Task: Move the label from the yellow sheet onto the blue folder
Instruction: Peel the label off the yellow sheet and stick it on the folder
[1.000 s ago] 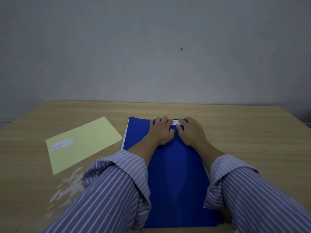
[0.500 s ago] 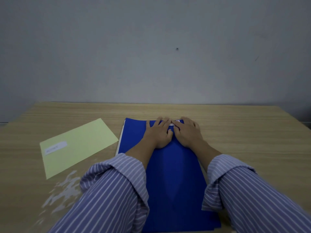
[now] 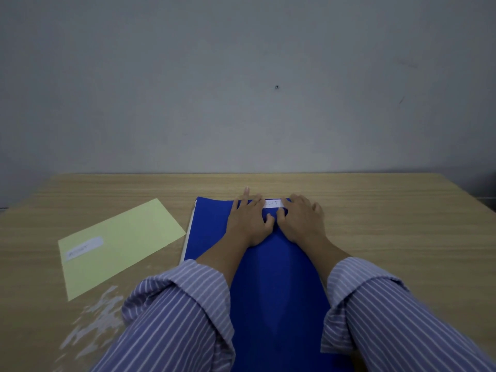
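Note:
The blue folder [image 3: 273,269] lies lengthwise on the wooden table in front of me. A white label [image 3: 273,203] with handwriting sits flat near the folder's far edge. My left hand [image 3: 251,220] rests flat on the folder, its fingers spread over the label's left end. My right hand [image 3: 302,218] lies flat beside it, fingers on the label's right end. Both palms face down and hold nothing. To the left lies the yellow sheet [image 3: 120,245], angled, with another pale label [image 3: 83,248] on its near left corner.
The wooden table [image 3: 389,226] runs up to a grey wall at the back. A shiny patch of glare or clear film [image 3: 88,323] lies on the table near my left sleeve. White pages show at the folder's left edge [image 3: 188,237].
My two hands have slid apart along the label, uncovering its middle with the handwriting. My left fingers have spread out further. The camera view shifted slightly.

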